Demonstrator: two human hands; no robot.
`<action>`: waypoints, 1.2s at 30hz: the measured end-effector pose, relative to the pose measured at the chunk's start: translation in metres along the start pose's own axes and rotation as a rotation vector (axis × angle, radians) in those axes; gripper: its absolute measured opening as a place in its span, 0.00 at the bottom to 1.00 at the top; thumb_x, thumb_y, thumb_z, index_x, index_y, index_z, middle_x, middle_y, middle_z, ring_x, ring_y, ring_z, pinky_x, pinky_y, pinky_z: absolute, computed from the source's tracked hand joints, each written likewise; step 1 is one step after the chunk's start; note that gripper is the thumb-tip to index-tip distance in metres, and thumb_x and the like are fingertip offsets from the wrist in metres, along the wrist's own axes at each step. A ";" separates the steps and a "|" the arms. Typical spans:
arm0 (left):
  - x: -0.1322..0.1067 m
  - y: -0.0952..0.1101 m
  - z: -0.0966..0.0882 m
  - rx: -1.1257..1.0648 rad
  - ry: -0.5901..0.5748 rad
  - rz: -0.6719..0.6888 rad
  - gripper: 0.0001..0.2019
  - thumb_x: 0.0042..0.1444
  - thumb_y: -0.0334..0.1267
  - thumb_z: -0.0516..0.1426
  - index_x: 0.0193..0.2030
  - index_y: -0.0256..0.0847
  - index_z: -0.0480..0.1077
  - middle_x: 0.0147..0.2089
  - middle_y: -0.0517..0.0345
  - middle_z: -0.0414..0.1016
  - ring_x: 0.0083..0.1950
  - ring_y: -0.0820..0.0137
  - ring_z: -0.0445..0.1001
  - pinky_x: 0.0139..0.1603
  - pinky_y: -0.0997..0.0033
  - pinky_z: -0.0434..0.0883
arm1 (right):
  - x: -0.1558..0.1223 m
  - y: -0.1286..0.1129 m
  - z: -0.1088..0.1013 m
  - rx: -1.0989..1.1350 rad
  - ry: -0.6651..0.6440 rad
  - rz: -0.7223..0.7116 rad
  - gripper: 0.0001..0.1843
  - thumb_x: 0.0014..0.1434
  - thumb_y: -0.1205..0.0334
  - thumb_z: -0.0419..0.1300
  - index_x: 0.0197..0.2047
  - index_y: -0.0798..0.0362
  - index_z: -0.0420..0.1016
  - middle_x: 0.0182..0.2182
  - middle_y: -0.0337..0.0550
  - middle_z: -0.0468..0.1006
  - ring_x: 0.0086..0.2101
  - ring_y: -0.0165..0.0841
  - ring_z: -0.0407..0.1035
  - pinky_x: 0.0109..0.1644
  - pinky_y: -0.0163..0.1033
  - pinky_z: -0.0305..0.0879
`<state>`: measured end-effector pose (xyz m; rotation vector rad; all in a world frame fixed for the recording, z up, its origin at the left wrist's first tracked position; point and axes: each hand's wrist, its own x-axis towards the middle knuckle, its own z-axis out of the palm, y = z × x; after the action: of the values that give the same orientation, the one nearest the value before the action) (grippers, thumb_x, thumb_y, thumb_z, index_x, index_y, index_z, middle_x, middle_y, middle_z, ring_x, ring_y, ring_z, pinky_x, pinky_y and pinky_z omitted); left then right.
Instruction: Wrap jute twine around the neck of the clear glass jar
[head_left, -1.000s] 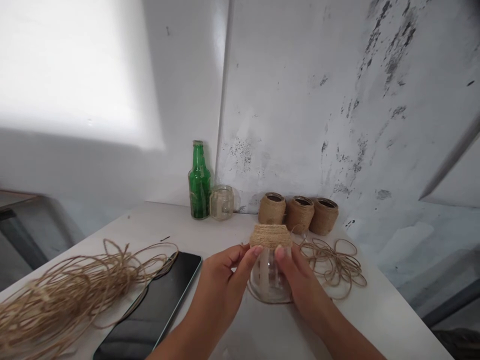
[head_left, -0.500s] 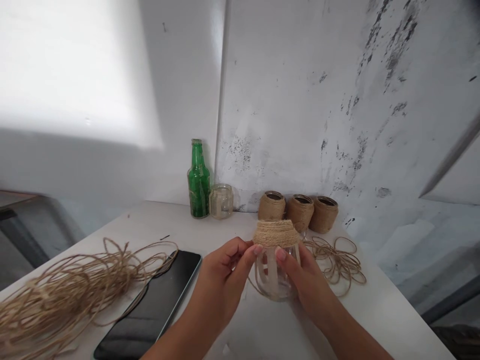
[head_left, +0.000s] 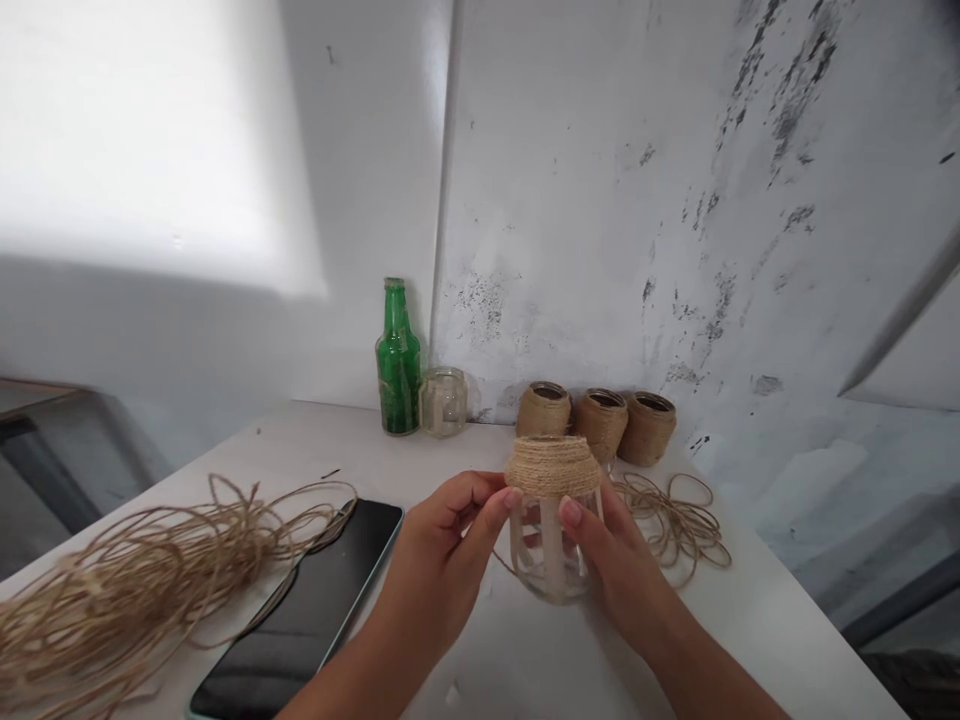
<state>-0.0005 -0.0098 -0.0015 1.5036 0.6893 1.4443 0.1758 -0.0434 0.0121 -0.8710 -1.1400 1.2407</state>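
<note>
A clear glass jar (head_left: 555, 555) stands upright between my hands, its neck and shoulder wound with rows of jute twine (head_left: 553, 466). Pale tape-like strips run down its bare lower part. My right hand (head_left: 626, 570) is closed around the jar's right side, thumb on the front and other fingers partly hidden behind. At the left edge of the windings, my left hand (head_left: 450, 545) pinches the twine, its thumb and fingertips against the jar. A loose strand shows between that hand and the jar's base.
A large tangle of twine (head_left: 150, 590) and a dark phone (head_left: 315, 600) lie on the left of the white table. Behind stand a green bottle (head_left: 398, 370), a glass jar (head_left: 444, 402) and three twine-covered jars (head_left: 649, 430). A smaller twine coil (head_left: 682, 525) lies right.
My right thumb has shifted slightly right along the jar's front. The jar has turned or tilted a little, and the loose strand near its base hangs differently.
</note>
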 end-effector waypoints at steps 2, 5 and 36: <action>-0.001 -0.001 0.000 0.029 0.019 0.023 0.14 0.69 0.45 0.63 0.32 0.44 0.78 0.43 0.57 0.86 0.42 0.67 0.79 0.45 0.71 0.74 | 0.002 0.000 0.001 0.029 -0.026 -0.005 0.32 0.61 0.41 0.73 0.64 0.40 0.73 0.58 0.46 0.82 0.56 0.46 0.77 0.59 0.50 0.74; -0.002 -0.002 0.000 0.080 0.052 0.041 0.14 0.69 0.45 0.62 0.31 0.44 0.76 0.45 0.56 0.86 0.43 0.66 0.79 0.45 0.71 0.73 | 0.003 0.001 0.003 0.020 -0.044 0.004 0.30 0.64 0.40 0.71 0.65 0.41 0.74 0.60 0.47 0.82 0.59 0.47 0.76 0.63 0.53 0.72; 0.004 0.010 0.001 -0.039 0.039 -0.038 0.15 0.65 0.46 0.63 0.29 0.42 0.74 0.41 0.52 0.83 0.42 0.64 0.76 0.45 0.68 0.72 | 0.003 0.000 0.000 0.129 -0.060 -0.036 0.30 0.62 0.40 0.71 0.62 0.44 0.78 0.55 0.50 0.85 0.55 0.51 0.78 0.56 0.53 0.76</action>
<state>-0.0005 -0.0103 0.0090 1.4285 0.7061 1.4539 0.1753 -0.0408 0.0122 -0.7187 -1.1056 1.3030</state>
